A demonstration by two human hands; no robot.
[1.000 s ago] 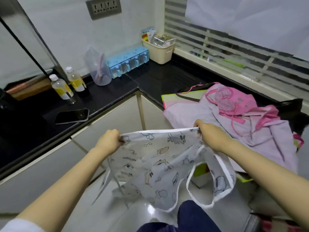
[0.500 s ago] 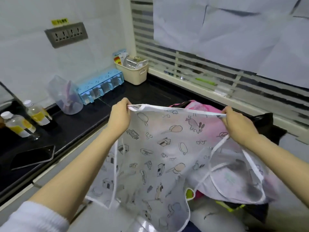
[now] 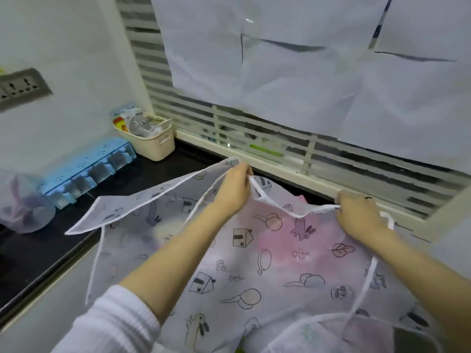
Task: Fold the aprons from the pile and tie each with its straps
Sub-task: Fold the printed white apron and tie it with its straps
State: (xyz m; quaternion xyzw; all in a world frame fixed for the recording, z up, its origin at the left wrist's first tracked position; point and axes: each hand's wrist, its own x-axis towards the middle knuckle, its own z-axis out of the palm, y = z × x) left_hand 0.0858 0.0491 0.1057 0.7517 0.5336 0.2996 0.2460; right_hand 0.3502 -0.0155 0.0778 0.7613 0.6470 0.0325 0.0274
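grips: left hand (image 3: 235, 186) pinches printed apron's (image 3: 267, 266) white hem | right hand (image 3: 356, 215) pinches same hem, slack between | apron spread over pink fabric (image 3: 302, 199) on black worktop (image 3: 30, 250) | beige basket (image 3: 155, 146) behind, left

Apron (image 3: 280, 263) running off the bottom edge, pile (image 3: 302, 199) under it just a pink blur through the cloth, left hand (image 3: 234, 189) with fingertips curled out of sight at the hem, wall socket (image 3: 23, 87) clipped by the left edge, basket (image 3: 155, 146) contents too blurred to name, bag (image 3: 23, 205) smeared too
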